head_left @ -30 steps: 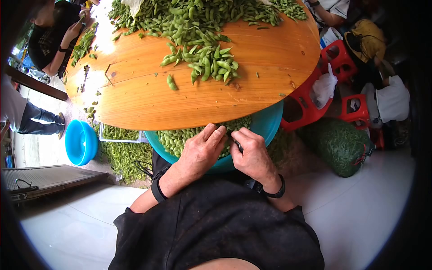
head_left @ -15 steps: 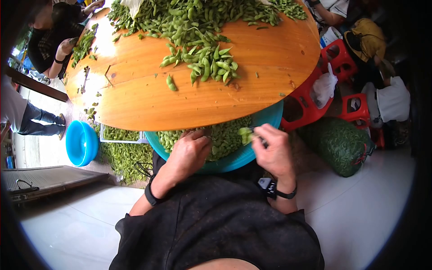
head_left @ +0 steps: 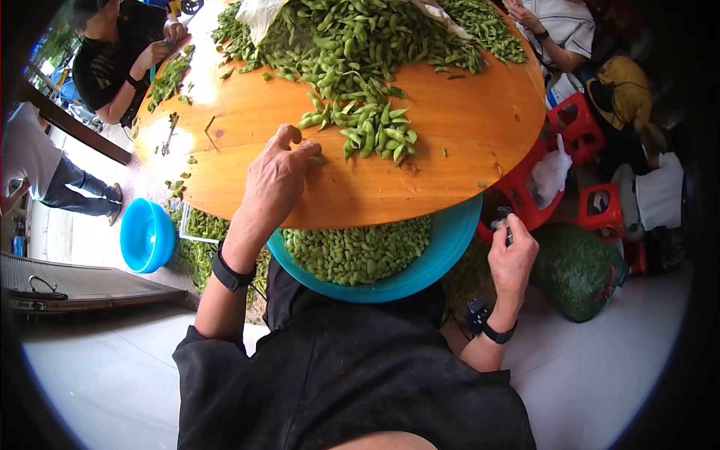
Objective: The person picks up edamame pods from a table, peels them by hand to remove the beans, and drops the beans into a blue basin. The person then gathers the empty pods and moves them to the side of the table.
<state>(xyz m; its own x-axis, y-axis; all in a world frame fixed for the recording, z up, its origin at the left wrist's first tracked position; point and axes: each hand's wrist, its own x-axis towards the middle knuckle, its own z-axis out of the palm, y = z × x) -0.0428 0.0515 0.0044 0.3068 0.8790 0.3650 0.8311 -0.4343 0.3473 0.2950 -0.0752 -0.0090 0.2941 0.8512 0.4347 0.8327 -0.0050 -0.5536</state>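
Note:
My left hand [head_left: 276, 178] is over the wooden table [head_left: 450, 161], its fingers curled at a single green pod [head_left: 318, 159] that shows beside the fingertips. Just beyond it lies a cluster of pods [head_left: 382, 135], joined to a large heap [head_left: 337, 45]. My right hand [head_left: 513, 259] is to the right of the blue basin, pinched round a small dark tool [head_left: 508, 234] whose shape is hard to make out. Shelled green beans [head_left: 360, 251] fill the blue basin [head_left: 450, 259], partly under the table's edge.
People [head_left: 112, 56] are at the table's left and far right [head_left: 562, 34]; another person stands at left [head_left: 37, 157]. An empty blue basin [head_left: 146, 235] is on the floor. Red stools [head_left: 577, 127] and a full green net bag [head_left: 574, 270] stand at right.
My left hand has moved from above the beans up onto the table, to the lone pod. My right hand has moved right, away from the basin; the green pod it held is gone from it.

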